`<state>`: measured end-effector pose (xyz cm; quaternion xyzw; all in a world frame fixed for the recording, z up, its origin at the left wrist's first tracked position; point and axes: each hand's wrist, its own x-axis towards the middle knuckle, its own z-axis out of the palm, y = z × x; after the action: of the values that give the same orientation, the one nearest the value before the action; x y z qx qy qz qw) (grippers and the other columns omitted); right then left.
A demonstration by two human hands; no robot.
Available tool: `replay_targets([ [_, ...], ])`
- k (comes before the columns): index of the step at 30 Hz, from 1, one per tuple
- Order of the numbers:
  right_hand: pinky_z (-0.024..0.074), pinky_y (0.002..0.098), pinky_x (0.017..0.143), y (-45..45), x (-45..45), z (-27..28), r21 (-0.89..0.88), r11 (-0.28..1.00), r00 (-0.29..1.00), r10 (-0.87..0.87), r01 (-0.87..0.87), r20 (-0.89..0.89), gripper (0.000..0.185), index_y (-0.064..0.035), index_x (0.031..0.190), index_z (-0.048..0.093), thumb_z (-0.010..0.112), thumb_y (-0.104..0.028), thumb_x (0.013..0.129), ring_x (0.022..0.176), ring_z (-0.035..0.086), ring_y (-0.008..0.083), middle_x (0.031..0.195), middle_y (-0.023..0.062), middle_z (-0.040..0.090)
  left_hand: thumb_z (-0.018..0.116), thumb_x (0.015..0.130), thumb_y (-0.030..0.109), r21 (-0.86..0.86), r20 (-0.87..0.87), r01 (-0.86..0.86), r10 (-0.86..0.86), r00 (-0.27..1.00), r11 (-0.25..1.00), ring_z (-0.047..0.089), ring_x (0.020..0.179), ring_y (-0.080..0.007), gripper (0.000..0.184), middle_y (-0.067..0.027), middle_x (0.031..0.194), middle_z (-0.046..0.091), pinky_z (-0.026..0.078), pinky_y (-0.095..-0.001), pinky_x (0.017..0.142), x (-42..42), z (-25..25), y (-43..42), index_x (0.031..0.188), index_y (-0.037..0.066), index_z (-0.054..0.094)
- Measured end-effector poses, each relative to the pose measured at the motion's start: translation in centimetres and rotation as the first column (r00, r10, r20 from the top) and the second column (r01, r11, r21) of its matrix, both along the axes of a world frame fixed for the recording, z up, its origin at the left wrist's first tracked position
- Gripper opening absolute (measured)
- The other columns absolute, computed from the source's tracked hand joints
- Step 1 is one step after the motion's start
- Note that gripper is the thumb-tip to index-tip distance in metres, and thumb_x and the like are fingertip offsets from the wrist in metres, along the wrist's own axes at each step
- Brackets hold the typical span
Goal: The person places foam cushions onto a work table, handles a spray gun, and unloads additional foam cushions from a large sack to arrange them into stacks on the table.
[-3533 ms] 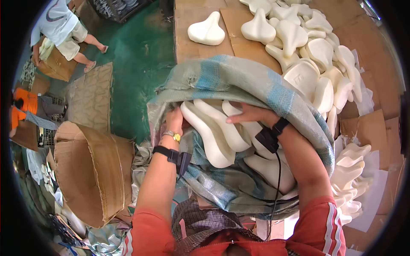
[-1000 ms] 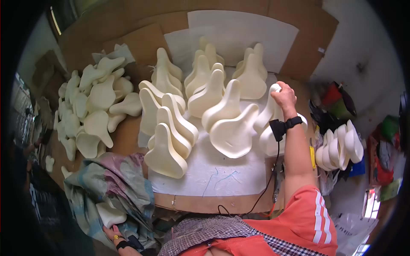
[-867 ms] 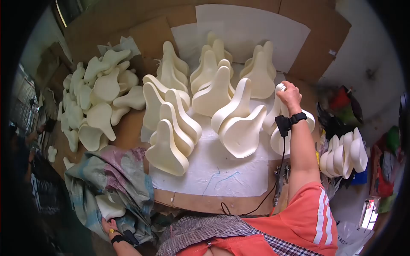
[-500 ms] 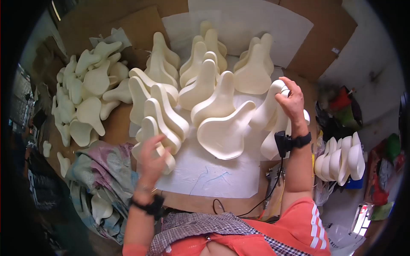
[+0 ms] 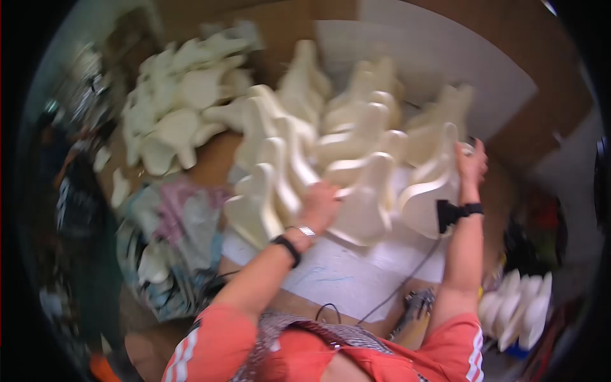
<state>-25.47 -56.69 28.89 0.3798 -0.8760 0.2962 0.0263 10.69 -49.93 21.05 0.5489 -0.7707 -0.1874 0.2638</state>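
Note:
Cream saddle-shaped foam pieces stand upright in rows on a white sheet (image 5: pixel 344 270). At the right, my right hand (image 5: pixel 472 167) is closed round the narrow top of a piece in the right-hand group (image 5: pixel 425 204). My left hand (image 5: pixel 320 207) is between the left row (image 5: pixel 258 207) and a broad middle piece (image 5: pixel 364 213), at that middle piece's left edge. Its fingers are smeared by motion, and whether they grip the piece does not show.
A loose heap of similar pieces (image 5: pixel 181 130) lies at the back left. Below it is a crumpled grey and pink woven sack (image 5: pixel 184 216) with a pale piece inside. More pieces (image 5: pixel 515 309) stand low at the right. A black cable (image 5: pixel 407 280) runs across the front.
My left hand has left the sack, passed over the left row and moved right to the middle pieces. My right hand keeps its hold. The view has shifted, and the rows appear farther right.

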Motion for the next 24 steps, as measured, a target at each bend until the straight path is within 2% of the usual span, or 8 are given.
replay_targets([
  [4, 0.039, 0.0464, 0.1, -2.0, -1.5, -4.4, 0.05, 0.998, 0.988, 0.054, -0.047, -0.147, 0.079, -0.0174, 0.131, 0.049, 0.068, -0.063, 0.07, 0.12, 0.048, 0.0338, 0.132, 0.0142, 0.05, 0.061, 0.073, 0.014, 0.171, -0.136, -0.117, 0.141, 0.981, 0.978, 0.055, 0.096, -0.033, 0.022, -0.0153, 0.094, 0.058, 0.047, -0.0438, 0.081, -0.9, -1.4, -0.6, 0.093, 0.005, 0.063],
  [8, 0.0348, 0.042, 0.104, -0.4, -5.3, -4.1, -0.097, 0.962, 0.911, 0.205, -0.255, -0.357, 0.075, -0.0053, 0.137, 0.042, 0.061, -0.053, 0.083, 0.125, 0.045, 0.0321, 0.138, 0.0178, 0.045, 0.065, 0.074, 0.014, -0.059, -0.14, -0.088, 0.079, 0.987, 0.994, 0.057, 0.087, -0.0308, 0.029, -0.0136, 0.092, 0.056, 0.049, -0.041, 0.078, 4.4, 2.2, 2.8, 0.1, 0.005, 0.06],
  [10, 0.034, 0.0405, 0.105, 1.7, -2.8, -1.9, -0.187, 0.918, 0.884, 0.257, -0.35, -0.392, 0.071, -0.0024, 0.138, 0.04, 0.059, -0.048, 0.087, 0.126, 0.044, 0.0309, 0.139, 0.018, 0.044, 0.066, 0.075, 0.011, 0.116, -0.476, -0.044, 0.094, 0.875, 0.992, 0.058, 0.079, -0.0219, 0.029, -0.0107, 0.09, 0.058, 0.049, -0.033, 0.071, 10.4, 4.3, 5.1, 0.103, 0.003, 0.061],
  [13, 0.0345, 0.0345, 0.104, 4.8, 4.8, 2.1, -0.396, 0.786, 0.856, 0.517, -0.475, 0.0, 0.055, -0.0002, 0.135, 0.044, 0.056, -0.034, 0.093, 0.123, 0.047, 0.0243, 0.135, 0.0152, 0.048, 0.065, 0.079, 0.005, -0.001, -0.617, -0.418, 0.328, 0.715, 0.909, 0.052, 0.066, -0.0064, 0.019, -0.0014, 0.076, 0.06, 0.045, -0.0234, 0.059, 21.0, 4.6, 9.8, 0.098, 0.003, 0.064],
  [15, 0.0364, 0.0303, 0.101, 6.4, 12.4, 5.0, -0.363, 0.671, 0.631, 0.737, -0.646, 0.24, 0.04, 0.0019, 0.129, 0.049, 0.054, -0.019, 0.096, 0.116, 0.05, 0.0188, 0.127, 0.0108, 0.054, 0.061, 0.081, 0.004, -0.04, -0.507, -0.698, 0.587, 0.631, 0.715, 0.06, 0.071, -0.0109, 0.012, -0.0048, 0.079, 0.065, 0.048, -0.0258, 0.062, 30.3, 3.6, 13.8, 0.092, 0.003, 0.064],
  [18, 0.0425, 0.0282, 0.094, 9.7, 28.9, 7.8, -0.388, 0.375, 0.326, 0.927, -0.842, 0.187, 0.029, 0.0015, 0.122, 0.055, 0.051, -0.005, 0.094, 0.103, 0.057, 0.0165, 0.113, 0.0095, 0.061, 0.064, 0.078, 0.008, 0.131, -0.541, -0.962, 0.831, 0.132, 0.238, 0.062, 0.076, -0.0175, 0.02, -0.0093, 0.088, 0.066, 0.05, -0.0286, 0.069, 43.4, -1.1, 21.5, 0.098, 0.004, 0.063],
  [21, 0.0473, 0.0328, 0.09, 15.0, 45.8, 7.1, -0.44, 0.169, 0.006, 0.937, -0.882, 0.35, 0.038, -0.0018, 0.12, 0.058, 0.057, 0.003, 0.081, 0.102, 0.061, 0.0207, 0.109, 0.011, 0.064, 0.07, 0.073, 0.017, 0.185, -0.462, -0.971, 0.858, -0.224, -0.154, 0.06, 0.092, -0.0275, 0.038, -0.0169, 0.109, 0.06, 0.048, -0.0378, 0.079, 54.8, -10.0, 28.6, 0.104, -0.003, 0.059],
  [24, 0.0464, 0.0347, 0.087, 20.5, 61.4, 5.6, -0.404, -0.313, -0.463, 0.811, -0.86, 0.357, 0.03, -0.0004, 0.11, 0.06, 0.064, -0.005, 0.081, 0.098, 0.06, 0.0275, 0.103, 0.0157, 0.063, 0.074, 0.07, 0.019, 0.48, -0.35, -0.846, 0.832, -0.429, -0.234, 0.059, 0.096, -0.0292, 0.047, -0.0181, 0.111, 0.06, 0.046, -0.0394, 0.083, 58.8, -11.3, 31.0, 0.105, -0.007, 0.056],
])
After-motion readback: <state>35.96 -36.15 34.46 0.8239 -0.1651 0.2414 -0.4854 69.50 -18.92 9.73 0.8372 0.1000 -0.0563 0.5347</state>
